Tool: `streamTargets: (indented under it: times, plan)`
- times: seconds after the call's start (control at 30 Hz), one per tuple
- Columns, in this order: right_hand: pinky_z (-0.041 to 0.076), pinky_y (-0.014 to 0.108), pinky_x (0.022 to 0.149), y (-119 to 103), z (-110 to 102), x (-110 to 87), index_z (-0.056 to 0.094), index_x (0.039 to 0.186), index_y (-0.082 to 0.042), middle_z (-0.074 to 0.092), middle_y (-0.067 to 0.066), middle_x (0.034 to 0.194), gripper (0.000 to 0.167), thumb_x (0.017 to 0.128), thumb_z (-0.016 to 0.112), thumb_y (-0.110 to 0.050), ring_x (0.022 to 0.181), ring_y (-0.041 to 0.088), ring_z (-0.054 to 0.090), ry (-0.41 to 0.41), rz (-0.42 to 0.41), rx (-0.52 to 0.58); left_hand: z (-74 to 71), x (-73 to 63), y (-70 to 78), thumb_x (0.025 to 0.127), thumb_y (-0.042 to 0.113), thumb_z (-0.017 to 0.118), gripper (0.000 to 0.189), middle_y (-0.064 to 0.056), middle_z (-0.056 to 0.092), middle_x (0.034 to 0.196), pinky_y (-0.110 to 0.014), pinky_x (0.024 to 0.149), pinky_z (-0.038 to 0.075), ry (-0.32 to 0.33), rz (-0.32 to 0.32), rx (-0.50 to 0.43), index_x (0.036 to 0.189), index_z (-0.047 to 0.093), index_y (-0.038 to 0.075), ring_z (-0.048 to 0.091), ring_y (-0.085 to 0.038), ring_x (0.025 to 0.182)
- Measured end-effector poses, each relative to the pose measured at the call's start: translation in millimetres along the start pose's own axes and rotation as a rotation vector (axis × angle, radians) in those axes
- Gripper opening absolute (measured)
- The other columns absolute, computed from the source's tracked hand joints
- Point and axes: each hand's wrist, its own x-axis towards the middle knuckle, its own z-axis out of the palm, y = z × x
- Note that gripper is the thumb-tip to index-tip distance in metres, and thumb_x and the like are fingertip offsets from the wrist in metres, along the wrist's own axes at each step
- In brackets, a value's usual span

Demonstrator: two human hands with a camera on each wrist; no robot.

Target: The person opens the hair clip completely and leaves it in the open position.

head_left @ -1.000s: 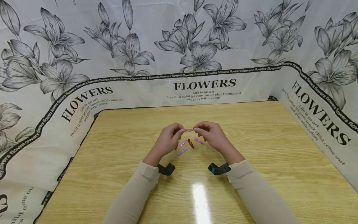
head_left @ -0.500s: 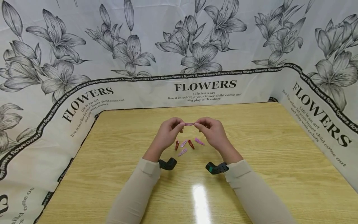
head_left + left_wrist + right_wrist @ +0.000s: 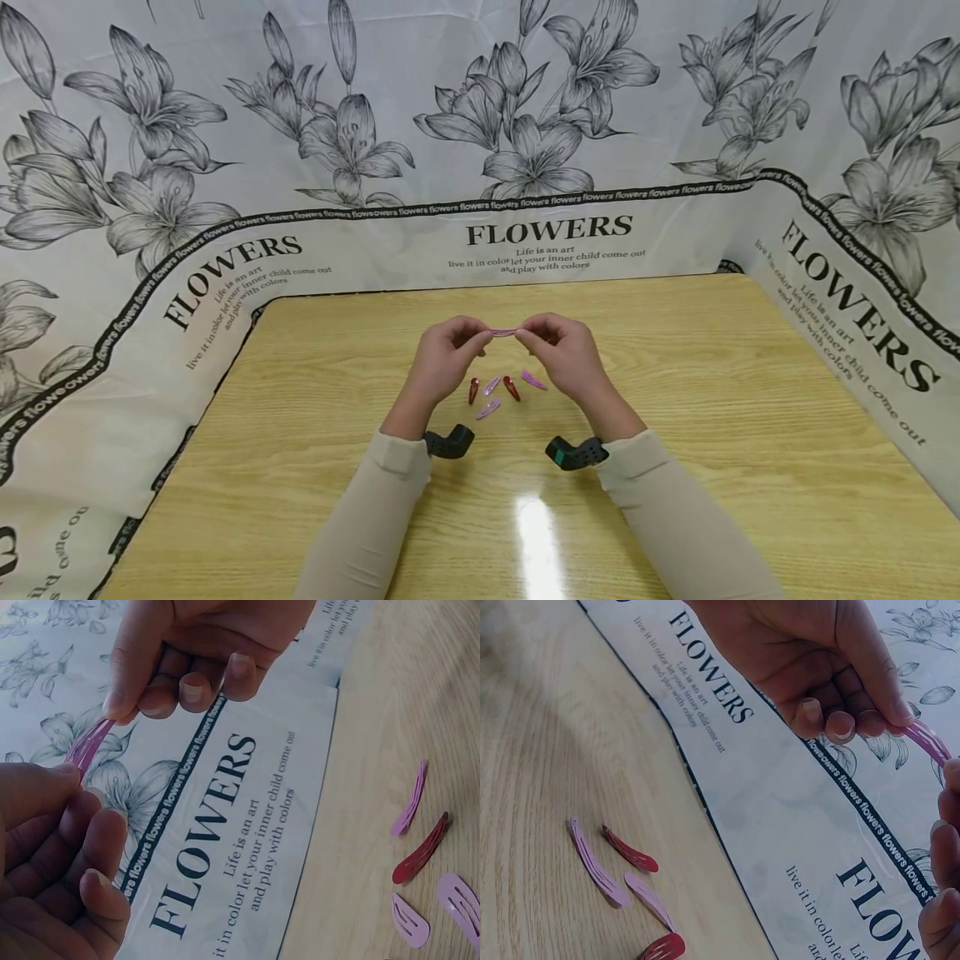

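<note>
A pink snap hair clip (image 3: 504, 332) spans the gap between both hands, raised off the table. My left hand (image 3: 446, 358) pinches one end between thumb and index finger; my right hand (image 3: 566, 354) pinches the other end the same way. In the left wrist view, the held clip (image 3: 90, 746) shows its slotted middle, while the fingertips cover its ends. Below the hands lie more snap clips: a red one (image 3: 474, 391), a light pink one (image 3: 492, 385), another red one (image 3: 512, 388), a brighter pink one (image 3: 533, 380) and a light pink one (image 3: 488, 407) nearest me.
The loose clips lie close together on a wood-grain table (image 3: 337, 375). White fabric printed with flowers and lettering (image 3: 555, 242) stands along the back and both sides. Each wrist wears a black camera mount (image 3: 450, 442), and light glares off the tabletop near the front.
Both hands have risen and moved slightly away from me with the pink hair clip between them. The leftmost red clip, partly covered by the left hand before, now shows fully.
</note>
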Motion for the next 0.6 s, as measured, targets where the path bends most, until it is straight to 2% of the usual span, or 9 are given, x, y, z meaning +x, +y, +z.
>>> streamTargets:
  times: [0.2, 0.47, 0.6]
  plan:
    - [0.048, 0.028, 0.065, -1.9, 0.4, -0.3, 0.07, 0.097, -0.009, 0.066, 0.016, 0.087, 0.024, 0.093, 0.065, -0.032, 0.074, 0.021, 0.057, 0.006, -0.026, -0.027, 1.6, -0.7, -1.3, 0.095, 0.036, 0.06, 0.024, -0.01, 0.067, 0.084, -0.03, 0.056, 0.048, 0.02, 0.041, 0.024, 0.096, 0.068, 0.014, 0.059, -0.016, 0.068]
    - [0.048, 0.026, 0.063, 0.3, 4.2, 0.2, 0.071, 0.095, -0.01, 0.067, 0.009, 0.082, 0.026, 0.092, 0.066, -0.035, 0.071, 0.018, 0.057, 0.066, -0.065, -0.065, 6.6, -2.2, -0.8, 0.096, 0.032, 0.06, 0.023, -0.003, 0.06, 0.074, -0.027, 0.056, 0.045, 0.088, 0.125, 0.097, 0.095, 0.067, 0.01, 0.051, -0.016, 0.062]
    - [0.048, 0.025, 0.062, 1.0, 7.5, -1.1, 0.071, 0.093, -0.011, 0.067, 0.006, 0.08, 0.025, 0.092, 0.066, -0.036, 0.07, 0.018, 0.058, 0.107, -0.092, -0.082, 8.3, -3.5, -1.3, 0.097, 0.03, 0.06, 0.022, -0.002, 0.056, 0.07, -0.026, 0.053, 0.041, 0.11, 0.137, 0.104, 0.095, 0.067, 0.009, 0.047, -0.015, 0.058]
